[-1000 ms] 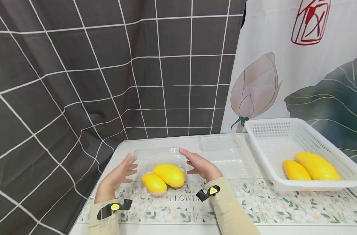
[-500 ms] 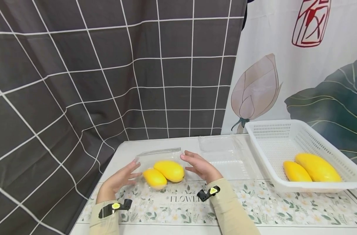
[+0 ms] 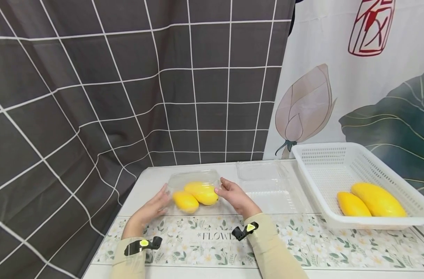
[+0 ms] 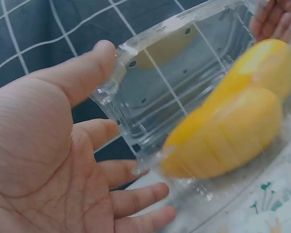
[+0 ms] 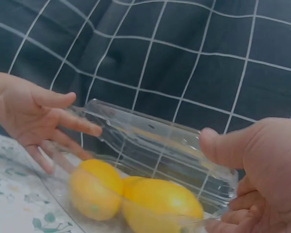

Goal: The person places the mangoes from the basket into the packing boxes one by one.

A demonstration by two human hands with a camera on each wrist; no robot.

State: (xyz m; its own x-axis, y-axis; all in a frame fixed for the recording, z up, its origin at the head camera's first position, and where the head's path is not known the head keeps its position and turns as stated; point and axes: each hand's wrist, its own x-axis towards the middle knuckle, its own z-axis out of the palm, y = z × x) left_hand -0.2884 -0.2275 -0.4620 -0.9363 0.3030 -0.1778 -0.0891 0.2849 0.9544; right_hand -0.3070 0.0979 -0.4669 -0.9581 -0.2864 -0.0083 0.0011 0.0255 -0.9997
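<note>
A clear plastic clamshell box (image 3: 177, 179) stands at the left of the table with its lid raised. Two yellow mangoes (image 3: 200, 193) lie side by side in it. My left hand (image 3: 150, 211) is at the box's left end; in the left wrist view its thumb touches the lid's corner and its fingers stay straight and spread. At the other end my right hand (image 3: 237, 197) grips the lid's side, its thumb (image 5: 211, 145) over the rim and its fingers curled below. The underside of the box is hidden.
Another clear plastic box (image 3: 272, 197) lies open to the right. Beyond it stands a white perforated basket (image 3: 379, 221) with two more mangoes (image 3: 377, 199). A dark checked curtain (image 3: 205, 85) hangs behind the table, and a floral strip (image 3: 212, 252) crosses its front.
Both hands have closed in on the box from its two sides. The box has shifted away from the body, and its lid has swung up, carrying the mangoes back with it.
</note>
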